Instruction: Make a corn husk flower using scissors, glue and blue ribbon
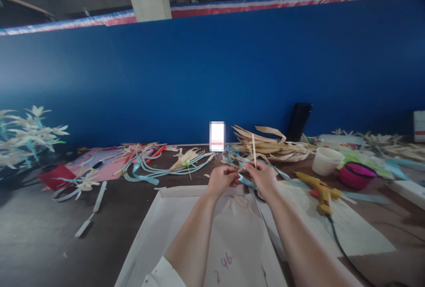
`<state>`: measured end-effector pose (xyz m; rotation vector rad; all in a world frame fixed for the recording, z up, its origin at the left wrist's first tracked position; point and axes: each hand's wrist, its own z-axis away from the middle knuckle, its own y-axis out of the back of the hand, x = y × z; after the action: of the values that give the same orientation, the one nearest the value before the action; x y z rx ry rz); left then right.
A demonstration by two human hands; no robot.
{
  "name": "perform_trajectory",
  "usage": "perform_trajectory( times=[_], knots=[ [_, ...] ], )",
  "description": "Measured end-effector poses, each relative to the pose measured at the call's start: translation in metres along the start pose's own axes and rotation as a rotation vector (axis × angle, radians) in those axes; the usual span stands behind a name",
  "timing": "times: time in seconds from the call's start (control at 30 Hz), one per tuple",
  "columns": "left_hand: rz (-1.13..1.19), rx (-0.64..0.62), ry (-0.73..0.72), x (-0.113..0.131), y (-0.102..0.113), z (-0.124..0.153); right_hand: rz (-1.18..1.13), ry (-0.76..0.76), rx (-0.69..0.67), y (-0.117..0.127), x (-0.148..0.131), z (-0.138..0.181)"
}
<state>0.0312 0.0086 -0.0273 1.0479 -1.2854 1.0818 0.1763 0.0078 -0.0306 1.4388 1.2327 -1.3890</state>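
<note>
My left hand (pixel 222 179) and my right hand (pixel 262 175) meet over the middle of the table, both pinched shut. A thin tan strip of dried husk (pixel 253 149) stands upright from my right hand's fingers. A light blue ribbon (pixel 246 182) runs between the two hands, and my left fingers pinch at it. Both hands hover above a large white paper sheet (pixel 172 220) with pink writing on it.
A pile of dried husk strips (pixel 272 143) lies just behind the hands. A yellow glue gun (pixel 319 189) with a black cord lies at the right, by a white cup (pixel 326 160) and a pink bowl (pixel 357 174). Blue ribbon loops (pixel 156 169) and finished husk flowers (pixel 29 134) sit left.
</note>
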Motion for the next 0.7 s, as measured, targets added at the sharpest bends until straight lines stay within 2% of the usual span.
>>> perform_trajectory(
  times=[0.13, 0.23, 0.3, 0.4, 0.53, 0.63, 0.7],
  knots=[
    [0.053, 0.052, 0.024, 0.001, 0.000, -0.001, 0.044, -0.001, 0.001, 0.000, -0.004, 0.002],
    [0.139, 0.138, 0.043, 0.001, 0.002, -0.004, 0.006, -0.095, -0.020, -0.001, -0.008, 0.003],
    [0.199, 0.177, 0.049, 0.001, 0.005, -0.005, -0.044, -0.142, -0.080, -0.001, -0.012, 0.005],
    [0.253, 0.196, 0.056, 0.000, 0.007, -0.007, -0.090, -0.136, -0.214, -0.001, -0.017, 0.010],
    [0.242, 0.198, 0.065, -0.001, 0.008, -0.009, -0.058, -0.124, -0.331, -0.003, -0.024, 0.017],
    [0.180, 0.204, 0.041, -0.001, 0.007, -0.008, -0.052, -0.129, -0.322, -0.005, -0.026, 0.019],
    [0.096, 0.225, -0.026, 0.000, 0.007, -0.007, -0.048, -0.138, -0.296, -0.006, -0.025, 0.018]
  ],
)
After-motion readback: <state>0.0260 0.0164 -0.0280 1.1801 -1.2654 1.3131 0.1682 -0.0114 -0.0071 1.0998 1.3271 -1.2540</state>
